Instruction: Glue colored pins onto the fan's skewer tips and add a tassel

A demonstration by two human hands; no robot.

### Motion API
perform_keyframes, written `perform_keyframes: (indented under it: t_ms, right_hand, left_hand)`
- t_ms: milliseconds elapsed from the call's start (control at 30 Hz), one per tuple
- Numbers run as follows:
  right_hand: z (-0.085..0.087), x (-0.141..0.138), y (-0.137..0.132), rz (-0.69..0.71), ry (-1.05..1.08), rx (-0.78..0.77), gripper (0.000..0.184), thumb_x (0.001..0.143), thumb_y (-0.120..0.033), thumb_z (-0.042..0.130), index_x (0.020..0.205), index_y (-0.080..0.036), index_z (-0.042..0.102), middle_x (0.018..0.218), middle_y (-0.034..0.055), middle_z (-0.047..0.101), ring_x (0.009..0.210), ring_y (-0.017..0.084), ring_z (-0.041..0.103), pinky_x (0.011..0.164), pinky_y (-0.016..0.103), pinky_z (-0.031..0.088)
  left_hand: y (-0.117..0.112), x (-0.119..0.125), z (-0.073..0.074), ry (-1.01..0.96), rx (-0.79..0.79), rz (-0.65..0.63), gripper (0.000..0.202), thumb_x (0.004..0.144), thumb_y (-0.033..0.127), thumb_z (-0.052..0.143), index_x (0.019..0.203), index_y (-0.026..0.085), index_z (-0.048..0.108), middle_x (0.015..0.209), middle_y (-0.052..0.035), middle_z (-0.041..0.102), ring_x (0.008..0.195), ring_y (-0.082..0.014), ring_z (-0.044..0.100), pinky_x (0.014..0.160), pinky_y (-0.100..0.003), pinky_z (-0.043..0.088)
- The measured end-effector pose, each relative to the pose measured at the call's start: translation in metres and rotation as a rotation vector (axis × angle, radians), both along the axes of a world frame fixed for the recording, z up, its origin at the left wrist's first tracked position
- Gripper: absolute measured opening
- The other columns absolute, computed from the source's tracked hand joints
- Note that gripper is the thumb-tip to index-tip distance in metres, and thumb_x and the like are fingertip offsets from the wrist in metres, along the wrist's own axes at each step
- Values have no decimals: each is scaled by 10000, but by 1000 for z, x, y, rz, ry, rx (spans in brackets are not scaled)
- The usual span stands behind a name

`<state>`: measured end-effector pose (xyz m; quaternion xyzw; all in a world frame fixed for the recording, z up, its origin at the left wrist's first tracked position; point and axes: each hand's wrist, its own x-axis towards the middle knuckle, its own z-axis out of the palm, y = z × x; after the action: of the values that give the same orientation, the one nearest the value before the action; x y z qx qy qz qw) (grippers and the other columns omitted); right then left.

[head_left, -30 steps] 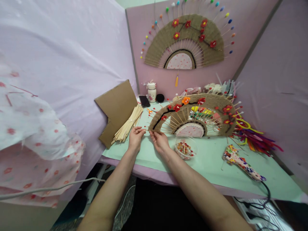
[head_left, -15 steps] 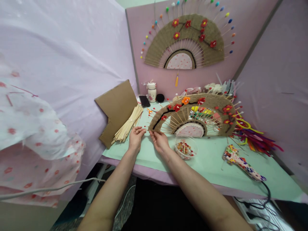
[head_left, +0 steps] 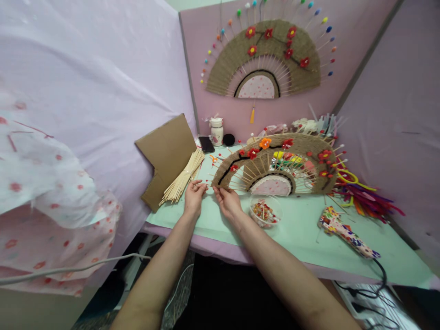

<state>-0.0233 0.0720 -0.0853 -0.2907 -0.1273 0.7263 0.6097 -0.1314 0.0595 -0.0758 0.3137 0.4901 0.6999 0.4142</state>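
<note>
A half-round, twine-wrapped fan [head_left: 225, 172] with stick ribs, felt-like red and orange flowers and bead-tipped sticks stands on the table before me. My right hand [head_left: 227, 201] pinches its lower left corner between thumb and fingers. Just left of that corner, my left hand [head_left: 195, 197] has its fingertips pressed together at the end of a thin stick; what sits between them is too small to make out. Close to my right wrist is a clear plastic bowl [head_left: 280, 211] of red, amber and white beads [head_left: 264, 213].
A bundle of thin sticks [head_left: 184, 176] leans by cardboard [head_left: 168, 146] on the left. At right lie a patterned glue gun [head_left: 349, 231] with a cord and colourful pipe cleaners [head_left: 371, 197]. A phone [head_left: 206, 144] and a white bottle [head_left: 217, 133] stand behind. A similar fan [head_left: 227, 68] hangs above.
Both hands stay at the fan's lower left corner. The left fingertips shift very slightly; nothing else has visibly moved.
</note>
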Motion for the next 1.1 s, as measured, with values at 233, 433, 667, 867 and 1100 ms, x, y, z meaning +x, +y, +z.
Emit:
perform_keyframes:
  t_ms: [233,433,667,867,1100]
  right_hand:
    - [1,1,-1,-1,-4,5,164,681,0,670,693,-153,613,706,14,717,697,107,705,760,209,584]
    - [0,1,0,4,-15,-6,152,695,-13,669,709,-151,609,711,18,716,705,109,707,763,211,582]
    - [0,2,-1,13,-32,-15,146,719,-11,632,734,-152,600,729,28,717,730,113,712,776,213,583]
    - [-1,2,-1,7,-44,-15,152,709,-32,656,760,-161,596,730,28,718,743,128,715,761,224,594]
    - [3,3,-5,28,-58,-4,182,652,23,642,711,-147,613,737,28,718,735,108,706,777,185,579]
  left_hand:
    - [3,-1,-2,-19,31,62,420,575,297,788,910,160,574,771,8,610,650,-94,605,664,-246,446]
    - [5,-7,-2,-66,101,196,341,622,312,757,875,158,589,824,1,588,684,-77,588,682,-231,439]
    - [3,-13,4,-113,232,398,224,710,273,678,866,172,554,813,20,555,672,-51,533,660,-195,405]
    - [-2,-16,8,-122,279,466,131,720,190,567,835,192,503,593,95,383,483,-44,347,525,-192,310]
    - [-21,-10,4,-80,247,344,168,739,207,573,904,193,544,501,115,331,441,-64,288,493,-200,290]
